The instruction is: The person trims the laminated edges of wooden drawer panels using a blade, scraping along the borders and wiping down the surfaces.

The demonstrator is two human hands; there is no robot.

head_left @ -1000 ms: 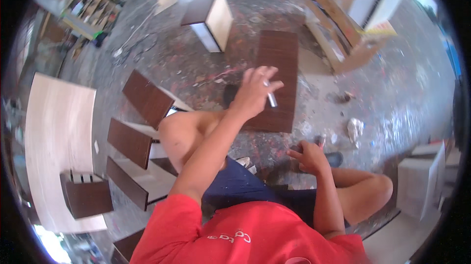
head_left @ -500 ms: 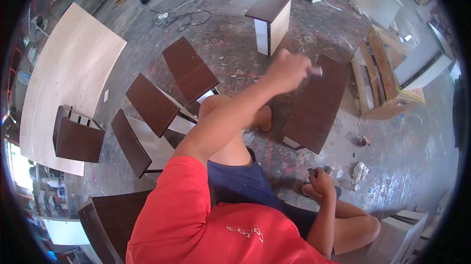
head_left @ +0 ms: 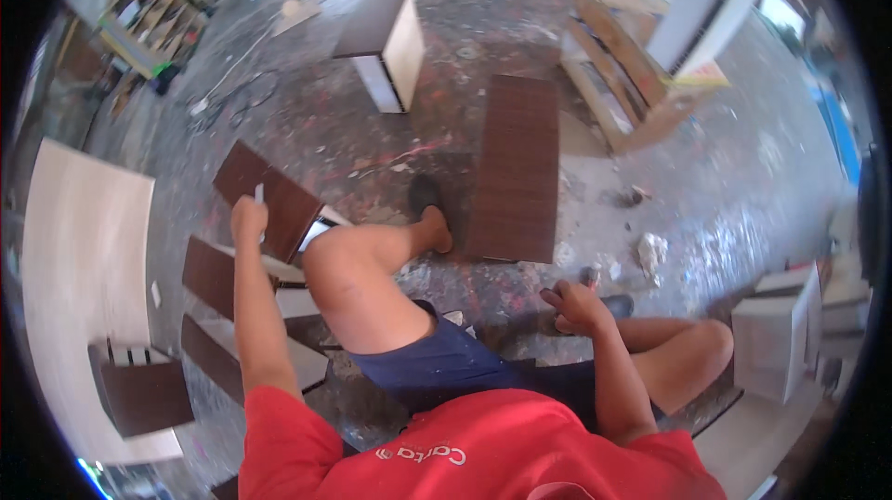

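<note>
My left hand (head_left: 248, 219) is closed on a thin pale tool (head_left: 260, 193), too small and blurred to tell its kind. It is over a dark brown drawer (head_left: 269, 193) lying front face up beside my left knee. Above the floor by my right foot, my right hand (head_left: 574, 306) has its fingers curled in; what they hold, if anything, I cannot make out. A brown panel-fronted drawer (head_left: 516, 165) lies between my feet and the crate. Two more brown-fronted drawers, one upper (head_left: 209, 277) and one lower (head_left: 212, 351), lie left of my left leg, partly behind my forearm.
Ahead stands a brown-and-pale drawer (head_left: 409, 49). A wooden crate (head_left: 613, 133) with a white panelled piece (head_left: 692, 21) is far right. A pale board (head_left: 84, 249) lies left, bearing another brown drawer (head_left: 149, 398). Crumpled material (head_left: 652, 254) and a white cabinet part (head_left: 771, 333) are on the right.
My left hand has swung left from beside the large brown drawer to over the drawer by my left knee, still gripping the pale tool. The view has turned; my right hand stays low.
</note>
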